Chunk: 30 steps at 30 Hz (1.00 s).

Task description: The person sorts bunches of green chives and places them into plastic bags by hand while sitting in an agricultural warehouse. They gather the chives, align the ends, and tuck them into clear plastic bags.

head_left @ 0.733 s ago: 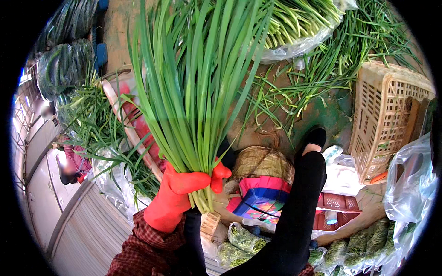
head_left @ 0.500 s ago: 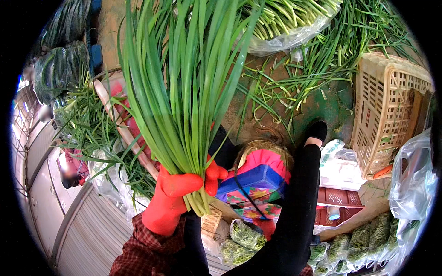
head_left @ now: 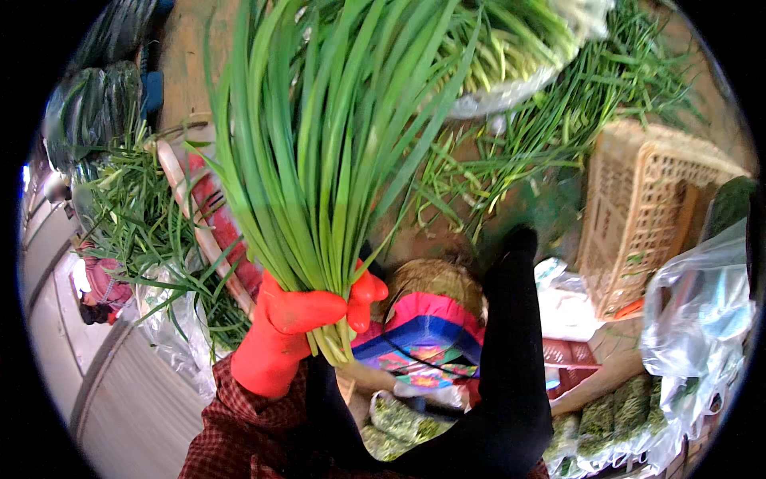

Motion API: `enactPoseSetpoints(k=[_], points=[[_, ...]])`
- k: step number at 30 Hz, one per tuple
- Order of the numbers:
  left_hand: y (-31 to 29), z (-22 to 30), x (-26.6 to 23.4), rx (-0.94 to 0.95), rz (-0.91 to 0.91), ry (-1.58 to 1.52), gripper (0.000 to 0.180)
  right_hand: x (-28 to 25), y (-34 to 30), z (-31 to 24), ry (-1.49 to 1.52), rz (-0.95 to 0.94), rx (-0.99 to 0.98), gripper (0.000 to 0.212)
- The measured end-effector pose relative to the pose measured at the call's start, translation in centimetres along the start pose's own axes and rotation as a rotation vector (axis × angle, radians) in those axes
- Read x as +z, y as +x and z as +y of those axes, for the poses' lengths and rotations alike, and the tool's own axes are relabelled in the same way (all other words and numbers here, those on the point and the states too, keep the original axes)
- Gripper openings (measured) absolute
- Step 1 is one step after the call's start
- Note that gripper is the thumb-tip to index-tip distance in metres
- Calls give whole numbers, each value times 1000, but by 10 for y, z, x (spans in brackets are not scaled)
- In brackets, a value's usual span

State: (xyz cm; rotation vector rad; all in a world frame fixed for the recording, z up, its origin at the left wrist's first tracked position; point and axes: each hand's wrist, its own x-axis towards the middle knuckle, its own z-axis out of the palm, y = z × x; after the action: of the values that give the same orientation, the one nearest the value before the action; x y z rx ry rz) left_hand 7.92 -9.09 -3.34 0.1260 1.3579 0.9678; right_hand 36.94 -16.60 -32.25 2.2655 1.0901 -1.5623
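Note:
My left hand [head_left: 299, 323], in a red rubber glove, is closed around the lower stalks of a bunch of long flat green leaves [head_left: 319, 184]. The thumb lies across the front, and the fingers wrap round from behind. Pale green stalk ends stick out just below the grip, and the leaf blades fan upward to the top of the view. Beyond the bunch, to its right, a clear bag of similar greens [head_left: 511, 60] shows pale stems. My right hand is not visible.
Loose leaves [head_left: 550, 136] cover the floor at upper right. A tan plastic crate [head_left: 610, 215] stands at right, beside a clear plastic bag [head_left: 694, 295]. My black-trousered leg [head_left: 519, 343] stretches forward, near a colourful patterned cloth [head_left: 423, 339]. A pink-rimmed basket [head_left: 187, 195] stands left.
The view has shifted, so the crate and floor leaves appear further left and lower. My left hand keeps its grip on the bunch, whose leaf tops lean a little further right.

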Motion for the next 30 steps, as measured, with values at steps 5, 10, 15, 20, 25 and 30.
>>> enactPoseSetpoints(k=[5, 10, 15, 20, 25, 30], points=[[25, 28, 14, 281, -184, -139, 28, -28, -38, 37, -192, -47, -41, 35], [42, 37, 4, 599, -309, -40, 40, -53, -37, 55, -297, -20, -141, 34], [89, 15, -13, 518, -407, -203, 31, -74, -31, 69, -346, 57, -234, 34], [152, -70, -24, -139, -180, -345, 16, -113, -53, 59, -344, 108, -305, 33], [164, -155, -8, -222, -253, -253, 18, -212, -103, 32, 276, 400, -378, 28], [108, -131, -11, -38, -222, -348, 21, -182, -291, -78, 696, 335, -958, 24]])
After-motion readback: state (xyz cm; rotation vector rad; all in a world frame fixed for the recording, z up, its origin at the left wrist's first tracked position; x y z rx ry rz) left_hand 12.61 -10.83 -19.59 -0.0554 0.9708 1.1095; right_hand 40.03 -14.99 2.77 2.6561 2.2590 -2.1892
